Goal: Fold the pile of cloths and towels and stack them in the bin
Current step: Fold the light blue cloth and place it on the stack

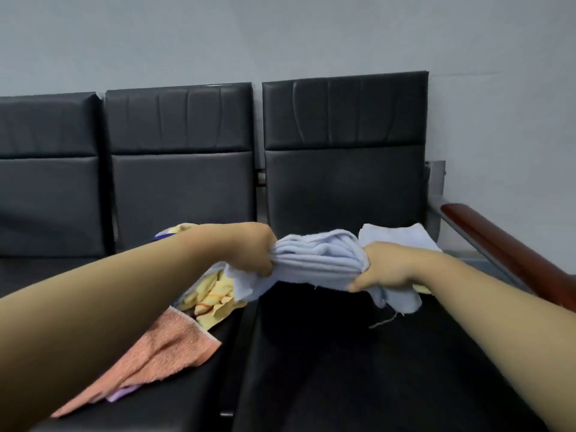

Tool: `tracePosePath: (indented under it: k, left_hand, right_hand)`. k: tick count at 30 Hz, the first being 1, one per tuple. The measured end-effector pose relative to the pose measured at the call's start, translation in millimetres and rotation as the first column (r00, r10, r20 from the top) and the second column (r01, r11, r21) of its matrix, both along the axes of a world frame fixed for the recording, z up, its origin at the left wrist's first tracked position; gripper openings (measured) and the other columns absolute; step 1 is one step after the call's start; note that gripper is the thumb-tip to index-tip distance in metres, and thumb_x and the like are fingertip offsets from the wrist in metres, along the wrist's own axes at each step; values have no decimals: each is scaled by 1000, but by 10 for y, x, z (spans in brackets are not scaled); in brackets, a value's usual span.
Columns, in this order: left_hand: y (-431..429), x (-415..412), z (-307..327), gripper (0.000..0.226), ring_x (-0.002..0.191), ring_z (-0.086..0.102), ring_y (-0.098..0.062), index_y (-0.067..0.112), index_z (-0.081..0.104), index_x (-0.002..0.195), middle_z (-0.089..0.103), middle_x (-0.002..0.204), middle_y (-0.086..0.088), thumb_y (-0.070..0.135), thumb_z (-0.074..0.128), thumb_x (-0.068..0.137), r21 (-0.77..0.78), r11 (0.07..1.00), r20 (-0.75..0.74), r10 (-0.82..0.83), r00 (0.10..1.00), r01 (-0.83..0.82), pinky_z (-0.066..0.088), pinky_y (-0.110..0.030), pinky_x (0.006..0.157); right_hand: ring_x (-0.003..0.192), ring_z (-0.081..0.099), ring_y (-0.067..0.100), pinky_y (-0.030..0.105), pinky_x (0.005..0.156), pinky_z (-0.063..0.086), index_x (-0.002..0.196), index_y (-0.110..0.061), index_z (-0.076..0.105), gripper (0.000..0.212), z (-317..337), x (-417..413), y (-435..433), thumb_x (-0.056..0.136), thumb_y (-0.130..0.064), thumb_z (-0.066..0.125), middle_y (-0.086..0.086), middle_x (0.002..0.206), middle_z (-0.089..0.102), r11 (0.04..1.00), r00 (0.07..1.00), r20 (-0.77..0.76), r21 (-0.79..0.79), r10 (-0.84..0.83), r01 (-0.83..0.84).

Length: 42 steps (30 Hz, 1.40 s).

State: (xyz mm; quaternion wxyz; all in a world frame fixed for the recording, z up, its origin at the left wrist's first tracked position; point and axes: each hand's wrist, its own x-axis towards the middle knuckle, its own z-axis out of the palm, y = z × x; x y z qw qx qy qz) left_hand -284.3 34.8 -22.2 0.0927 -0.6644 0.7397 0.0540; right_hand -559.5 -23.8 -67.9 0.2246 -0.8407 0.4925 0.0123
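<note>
Head view shows both hands raised over the right seat of a black bench (343, 182), a blue towel (318, 257) bunched between them. Left hand (255, 247) has its fingers curled round the towel's left end, with a loose corner hanging below the fist. Right hand (383, 269) grips the right end, thumb underneath, and a frayed tail with loose threads drops past the wrist. The towel is held in the air, clear of the seat.

Directly below the towel lies a dark shape (296, 310) on the seat. It merges with the black upholstery, and I cannot tell whether it is a bin or what it holds.

A pale cloth (402, 236) shows just behind the right hand; whether it is part of the same towel or a separate piece cannot be told.

On the middle seat the pile lies partly hidden by the left forearm: a yellow cloth (215, 294) crumpled on top, an orange cloth (168, 347) spread toward the front edge, and a purple cloth (120, 394) peeking from under it.

A wooden armrest (498, 244) runs along the right, cut off by the frame
</note>
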Motion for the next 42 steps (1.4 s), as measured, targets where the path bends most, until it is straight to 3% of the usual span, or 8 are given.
tracePosePath:
  k: [6, 12, 17, 24, 29, 33, 36, 42]
  left_hand:
    - [20, -115, -890, 32, 91, 70, -21, 23, 70, 92, 74, 94, 3, 46, 81, 72, 308, 951, -42, 9, 999, 4, 56, -34, 79]
    - [-48, -28, -1622, 34, 91, 68, -21, 17, 69, 92, 73, 96, -1, 39, 82, 69, 255, 963, -235, 153, 960, -91, 54, -34, 75]
    - [-40, 114, -1857, 38, 96, 72, -22, 16, 75, 94, 78, 96, 0, 37, 83, 62, 319, 941, -532, 274, 801, -111, 60, -37, 85]
    - [266, 214, -1717, 46, 119, 67, -31, 0, 67, 128, 70, 127, -16, 14, 80, 86, 819, 536, -490, 465, 737, 206, 48, -47, 110]
    - [248, 239, -1783, 54, 109, 72, -30, 8, 72, 119, 76, 115, -10, 44, 85, 80, 645, 764, -599, 508, 619, -2, 52, -48, 104]
    - [162, 184, -1866, 43, 98, 73, -20, 21, 76, 98, 79, 97, 3, 58, 79, 76, 354, 921, -582, 354, 733, -164, 57, -40, 94]
    - [193, 156, -1852, 43, 100, 73, -19, 24, 77, 100, 79, 98, 5, 57, 79, 72, 441, 891, -505, 349, 790, -111, 57, -40, 96]
    - [287, 165, -1744, 51, 110, 71, -30, 7, 70, 119, 77, 114, -9, 43, 81, 85, 678, 733, -556, 462, 691, 55, 54, -46, 103]
  right_hand:
    - [95, 71, 17, 39, 95, 57, 98, -30, 73, 69, -891, -128, 157, 55, -84, 73, -11, 96, 76, 981, 989, -144, 186, -25, 52]
    - [73, 52, 17, 33, 63, 39, 78, -21, 54, 35, -1327, -86, 109, 81, -51, 72, -3, 82, 57, 982, 992, 4, 141, -129, 127]
    - [71, 51, 21, 33, 60, 36, 74, -20, 47, 26, -1494, -45, 71, 80, -38, 64, -1, 78, 54, 978, 990, -27, 155, -141, 143]
    - [101, 75, 23, 44, 98, 59, 103, -22, 78, 44, -1347, -132, 386, 72, -51, 84, 0, 106, 79, 808, 995, -87, 584, -42, 85]
    - [99, 76, 22, 47, 97, 60, 101, -17, 77, 57, -1283, -211, 344, 68, -63, 87, -1, 103, 79, 848, 975, 73, 511, -210, 144]
    - [74, 60, 18, 35, 65, 46, 75, -17, 55, 34, -1328, -104, 302, 82, -41, 77, -1, 78, 61, 958, 975, 127, 244, -184, 149]
    - [73, 55, 20, 36, 65, 41, 75, -17, 56, 25, -1420, -61, 331, 82, -36, 72, 3, 79, 59, 956, 984, 46, 249, -173, 157]
    - [87, 77, 25, 37, 73, 59, 79, -22, 74, 16, -1321, -147, 440, 80, -34, 84, 0, 87, 79, 821, 977, -2, 541, -213, 180]
